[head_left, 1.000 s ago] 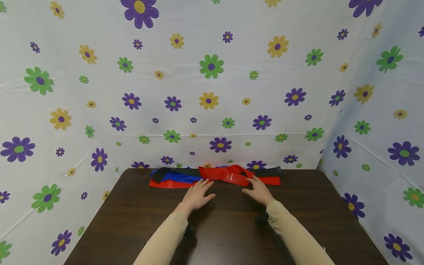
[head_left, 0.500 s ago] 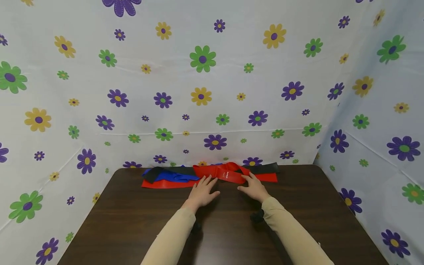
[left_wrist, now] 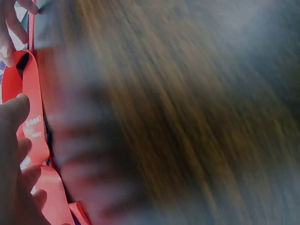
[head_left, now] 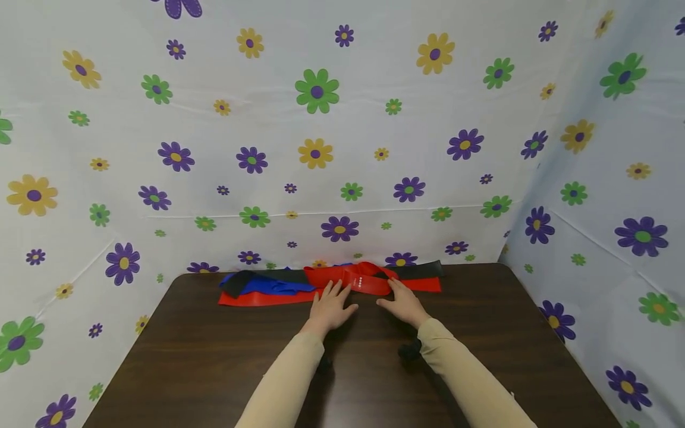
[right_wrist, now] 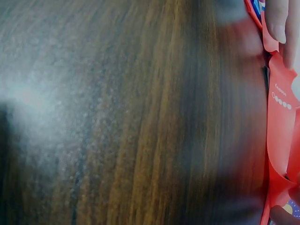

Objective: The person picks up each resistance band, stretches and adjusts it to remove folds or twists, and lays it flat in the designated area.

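Note:
Flat resistance bands lie in a row along the table's back edge. On top is a red loop band [head_left: 371, 285] with white dots and lettering, its loop standing slightly up. My left hand [head_left: 329, 310] reaches to its left part with fingers spread and fairly straight. At the loop's right end are the fingertips of my right hand [head_left: 405, 305], thumb held apart. A blue band [head_left: 275, 285], a black band [head_left: 420, 271] and a flat red band [head_left: 254, 298] lie beneath and beside it. Both wrist views show the red loop near the fingers; firm contact is hard to tell.
The dark wooden table [head_left: 214, 356] extends toward me under both forearms. A white flowered cloth [head_left: 267, 125] hangs right behind the bands and along both sides. A small black device [head_left: 411, 349] sits beneath the right wrist.
The head view has turned, so everything appears shifted left. Relative to the bands, my left hand has moved right, closer to the lettering. My right hand stays by the loop's right end.

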Tool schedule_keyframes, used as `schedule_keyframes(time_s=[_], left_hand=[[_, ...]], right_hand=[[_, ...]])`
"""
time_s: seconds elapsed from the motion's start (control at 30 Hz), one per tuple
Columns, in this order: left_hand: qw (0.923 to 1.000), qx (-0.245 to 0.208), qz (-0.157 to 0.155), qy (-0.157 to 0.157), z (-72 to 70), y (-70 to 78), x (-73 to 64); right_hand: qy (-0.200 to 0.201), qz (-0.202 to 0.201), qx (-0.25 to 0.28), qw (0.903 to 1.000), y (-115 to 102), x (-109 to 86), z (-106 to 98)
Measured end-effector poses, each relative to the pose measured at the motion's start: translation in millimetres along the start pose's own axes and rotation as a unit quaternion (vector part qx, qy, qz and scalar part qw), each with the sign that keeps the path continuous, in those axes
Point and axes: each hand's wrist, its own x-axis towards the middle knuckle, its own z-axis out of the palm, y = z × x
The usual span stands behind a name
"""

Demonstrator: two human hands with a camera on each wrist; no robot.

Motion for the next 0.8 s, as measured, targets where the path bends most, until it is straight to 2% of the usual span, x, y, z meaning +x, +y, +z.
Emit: schedule_keyframes(time_s=[0.23,0.37,0.47,0.57,0.67,0.8], left_hand=[[0.9982,-0.052,-0.03,-0.008,-0.5,4.3,1.5],[0.9968,-0.072,-0.035,-0.003,-1.1,0.9,2.2],[0.996,-0.083,-0.028,0.015,-3.0,-3.8,1.4],[0.9929,-0.107,0.0,0.051,-6.8,-7.7,-0.3],[0.9827,-0.15,0.039,0.101,-12.3,-11.3,-3.1],[0.9604,-0.215,0.072,0.162,-24.0,-14.3,-8.9]], right_hand=[[0.013,-0.001,0.032,0.9994,2.7,-2.9,-1.9],[0.042,0.005,0.072,0.9965,3.4,-4.2,-3.1],[0.079,0.015,0.111,0.9906,3.1,-5.7,-4.3],[0.122,0.028,0.138,0.9825,3.2,-7.9,-6.8],[0.158,0.033,0.138,0.9772,5.0,-10.3,-8.5],[0.186,0.022,0.119,0.9752,5.5,-13.7,-9.0]])
